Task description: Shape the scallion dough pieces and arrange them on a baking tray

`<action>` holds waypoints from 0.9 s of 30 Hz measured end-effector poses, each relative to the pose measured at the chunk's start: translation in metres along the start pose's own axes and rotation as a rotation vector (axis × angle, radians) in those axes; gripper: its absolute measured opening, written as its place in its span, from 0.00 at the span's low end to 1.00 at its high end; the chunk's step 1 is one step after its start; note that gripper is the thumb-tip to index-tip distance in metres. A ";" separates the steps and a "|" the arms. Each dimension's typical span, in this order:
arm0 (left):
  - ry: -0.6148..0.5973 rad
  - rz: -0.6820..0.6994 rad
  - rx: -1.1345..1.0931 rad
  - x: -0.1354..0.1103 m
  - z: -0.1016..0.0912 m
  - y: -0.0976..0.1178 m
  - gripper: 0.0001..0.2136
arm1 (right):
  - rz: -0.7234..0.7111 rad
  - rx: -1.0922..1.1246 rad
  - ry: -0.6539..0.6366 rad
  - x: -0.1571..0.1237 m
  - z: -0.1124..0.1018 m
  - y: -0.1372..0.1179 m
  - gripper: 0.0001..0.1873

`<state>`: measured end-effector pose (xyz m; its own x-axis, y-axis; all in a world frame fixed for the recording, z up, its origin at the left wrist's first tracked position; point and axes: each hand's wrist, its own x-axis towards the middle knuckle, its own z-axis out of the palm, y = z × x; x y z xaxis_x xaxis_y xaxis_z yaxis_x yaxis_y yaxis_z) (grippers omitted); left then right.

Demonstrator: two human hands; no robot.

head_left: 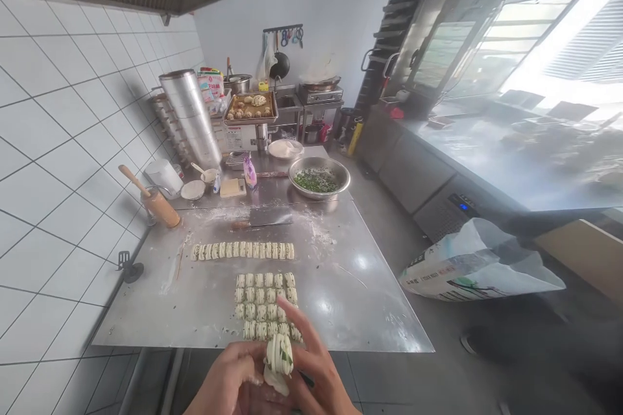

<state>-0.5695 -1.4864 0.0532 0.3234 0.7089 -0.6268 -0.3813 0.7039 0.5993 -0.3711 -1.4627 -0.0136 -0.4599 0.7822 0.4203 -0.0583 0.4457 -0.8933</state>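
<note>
By steel table [379,311]: green-flecked dough roll [279,356], held between both hands
Left hand [234,373]: gripping one side
Right hand [318,369]: gripping other, index extended
Dough layers [278,349]: best handled lightly, kept unsquashed

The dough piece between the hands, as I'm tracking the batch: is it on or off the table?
Off: the left hand and right hand hold the dough piece in front of the table.

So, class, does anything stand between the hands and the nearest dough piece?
Nothing visible does: the left hand and right hand hold the dough piece between them.
</note>
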 end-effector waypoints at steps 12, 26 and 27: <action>0.193 0.325 0.469 0.029 -0.037 -0.002 0.24 | 0.643 0.388 0.135 0.009 0.012 0.024 0.16; 0.752 0.125 0.766 0.168 -0.231 -0.092 0.17 | 1.272 0.415 0.847 0.034 -0.052 0.202 0.04; 0.757 0.135 0.786 0.172 -0.231 -0.093 0.17 | 1.295 0.419 0.844 0.045 -0.054 0.213 0.05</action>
<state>-0.6784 -1.4407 -0.2255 -0.3969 0.7599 -0.5148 0.3712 0.6458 0.6671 -0.3567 -1.3091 -0.1759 0.1998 0.5889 -0.7831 -0.3297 -0.7122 -0.6197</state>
